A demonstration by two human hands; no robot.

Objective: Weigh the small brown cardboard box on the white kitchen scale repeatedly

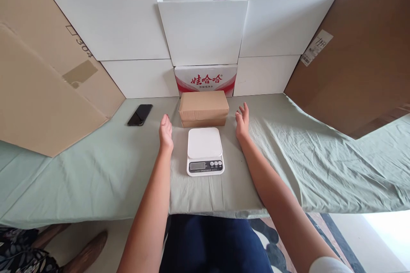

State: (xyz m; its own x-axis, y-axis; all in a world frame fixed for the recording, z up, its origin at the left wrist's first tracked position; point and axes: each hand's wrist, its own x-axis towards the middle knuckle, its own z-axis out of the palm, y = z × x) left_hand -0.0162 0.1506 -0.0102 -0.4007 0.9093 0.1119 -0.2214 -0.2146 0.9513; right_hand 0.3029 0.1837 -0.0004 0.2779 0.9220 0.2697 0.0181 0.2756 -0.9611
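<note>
A white digital kitchen scale [205,144] lies flat on the table, its display and buttons facing me and its platform bare. Directly behind it sits a closed brown cardboard box [204,106]. My left hand [165,133] is to the left of the box and scale, fingers stretched forward, touching neither of them. On the other side, my right hand [242,120] is held to the right of the box with its fingers apart and nothing in it. A black smartphone [140,115] rests on the cloth to the left of my left hand.
A pale green cloth [105,170] covers the table. White boxes [203,32] and a red-and-white printed carton [206,79] form a wall at the back. Large cardboard panels stand at left [41,76] and right [361,59]. Another person's legs [85,254] show at lower left.
</note>
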